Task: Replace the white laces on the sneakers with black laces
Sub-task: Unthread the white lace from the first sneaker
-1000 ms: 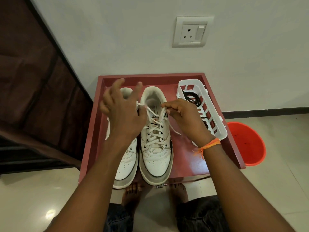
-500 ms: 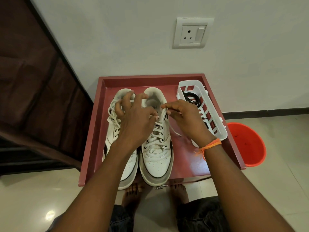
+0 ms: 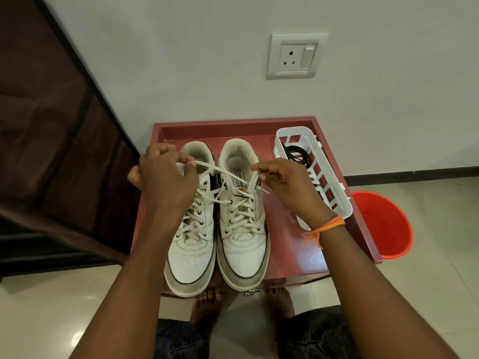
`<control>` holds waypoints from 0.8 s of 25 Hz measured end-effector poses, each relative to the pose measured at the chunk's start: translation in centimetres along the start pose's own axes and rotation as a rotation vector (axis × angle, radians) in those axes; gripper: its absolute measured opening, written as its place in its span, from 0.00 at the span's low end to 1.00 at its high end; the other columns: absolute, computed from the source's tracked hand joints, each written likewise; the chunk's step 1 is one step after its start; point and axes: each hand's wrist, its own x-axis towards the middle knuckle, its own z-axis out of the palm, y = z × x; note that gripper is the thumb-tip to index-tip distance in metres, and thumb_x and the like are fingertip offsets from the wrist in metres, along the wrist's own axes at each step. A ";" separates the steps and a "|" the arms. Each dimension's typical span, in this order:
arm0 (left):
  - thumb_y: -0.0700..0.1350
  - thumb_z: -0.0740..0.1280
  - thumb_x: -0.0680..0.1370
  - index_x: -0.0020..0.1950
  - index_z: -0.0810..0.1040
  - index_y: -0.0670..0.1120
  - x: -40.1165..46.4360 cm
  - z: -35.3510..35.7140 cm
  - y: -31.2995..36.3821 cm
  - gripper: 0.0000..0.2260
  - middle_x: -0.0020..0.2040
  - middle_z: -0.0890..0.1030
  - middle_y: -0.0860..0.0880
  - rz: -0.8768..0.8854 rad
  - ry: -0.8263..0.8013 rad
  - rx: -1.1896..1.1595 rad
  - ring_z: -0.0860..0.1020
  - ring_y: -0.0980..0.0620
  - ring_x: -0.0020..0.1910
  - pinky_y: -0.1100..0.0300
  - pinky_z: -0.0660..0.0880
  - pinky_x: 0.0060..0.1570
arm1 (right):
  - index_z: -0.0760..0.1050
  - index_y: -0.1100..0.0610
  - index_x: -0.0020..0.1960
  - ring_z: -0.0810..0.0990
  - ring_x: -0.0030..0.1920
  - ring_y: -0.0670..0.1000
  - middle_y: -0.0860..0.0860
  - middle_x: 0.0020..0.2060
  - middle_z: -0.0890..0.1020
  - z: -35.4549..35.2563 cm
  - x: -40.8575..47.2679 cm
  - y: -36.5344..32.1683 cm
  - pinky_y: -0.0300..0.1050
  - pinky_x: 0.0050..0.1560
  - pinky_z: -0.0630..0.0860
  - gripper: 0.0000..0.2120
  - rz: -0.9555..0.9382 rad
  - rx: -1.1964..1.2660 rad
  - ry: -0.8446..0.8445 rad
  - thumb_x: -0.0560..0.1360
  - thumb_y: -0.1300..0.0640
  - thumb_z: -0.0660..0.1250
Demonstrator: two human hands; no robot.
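Two white sneakers stand side by side on a red tray table [image 3: 290, 237], toes toward me. The right sneaker [image 3: 242, 229] has its white lace [image 3: 220, 172] partly loosened at the top. My left hand [image 3: 166, 177] pinches one end of that lace and holds it stretched out to the left, over the left sneaker [image 3: 191, 242]. My right hand [image 3: 282, 182] pinches the other end at the right sneaker's top right eyelets. Black laces [image 3: 295, 154] lie coiled in a white plastic basket [image 3: 334, 193] at the tray's right side.
An orange bucket [image 3: 383, 224] stands on the tiled floor right of the table. A white wall with a socket plate [image 3: 295, 57] rises behind. Dark brown furniture [image 3: 51, 151] fills the left. My bare feet [image 3: 207, 304] and knees show below the table's front edge.
My left hand moved from the right sneaker's tongue out to the left, drawing the white lace end taut across the left sneaker. My right hand stayed at the top right eyelets.
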 end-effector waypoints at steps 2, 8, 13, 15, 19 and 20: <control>0.42 0.69 0.73 0.52 0.80 0.54 -0.5 0.6 0.8 0.11 0.74 0.66 0.49 0.164 -0.046 0.043 0.59 0.48 0.75 0.44 0.51 0.70 | 0.82 0.59 0.57 0.78 0.45 0.35 0.45 0.46 0.81 0.0 0.0 -0.1 0.25 0.49 0.71 0.13 -0.001 0.002 -0.003 0.75 0.67 0.68; 0.46 0.69 0.76 0.51 0.83 0.53 -3.1 4.2 2.9 0.06 0.77 0.63 0.48 0.505 -0.262 0.329 0.50 0.41 0.79 0.39 0.46 0.70 | 0.82 0.58 0.57 0.80 0.48 0.45 0.50 0.48 0.83 0.1 0.0 -0.1 0.32 0.52 0.75 0.12 -0.020 -0.011 0.013 0.75 0.66 0.69; 0.47 0.71 0.75 0.40 0.85 0.54 -3.1 4.3 2.3 0.05 0.62 0.79 0.57 0.476 -0.148 0.169 0.62 0.42 0.74 0.45 0.47 0.67 | 0.82 0.57 0.57 0.79 0.46 0.39 0.44 0.46 0.82 -0.2 0.0 0.0 0.29 0.51 0.74 0.12 0.009 0.008 -0.001 0.75 0.66 0.69; 0.44 0.73 0.73 0.38 0.85 0.53 -3.1 3.9 2.2 0.05 0.57 0.81 0.57 0.477 -0.066 0.143 0.67 0.43 0.70 0.46 0.50 0.65 | 0.82 0.57 0.56 0.81 0.47 0.40 0.46 0.47 0.84 -0.2 0.1 0.1 0.32 0.52 0.76 0.12 0.028 0.025 0.002 0.74 0.67 0.69; 0.40 0.73 0.72 0.40 0.84 0.52 -3.6 3.7 1.6 0.06 0.52 0.81 0.55 0.479 0.050 0.086 0.70 0.49 0.62 0.43 0.59 0.58 | 0.82 0.58 0.56 0.82 0.49 0.43 0.51 0.49 0.85 -0.5 -0.1 0.0 0.36 0.55 0.77 0.12 0.049 0.062 0.005 0.75 0.67 0.69; 0.39 0.72 0.72 0.41 0.84 0.51 -3.7 3.8 1.3 0.06 0.49 0.81 0.55 0.492 0.069 0.053 0.71 0.51 0.59 0.41 0.63 0.57 | 0.82 0.59 0.57 0.82 0.49 0.43 0.51 0.49 0.85 -0.5 -0.1 0.0 0.36 0.55 0.77 0.12 0.048 0.064 0.003 0.75 0.67 0.69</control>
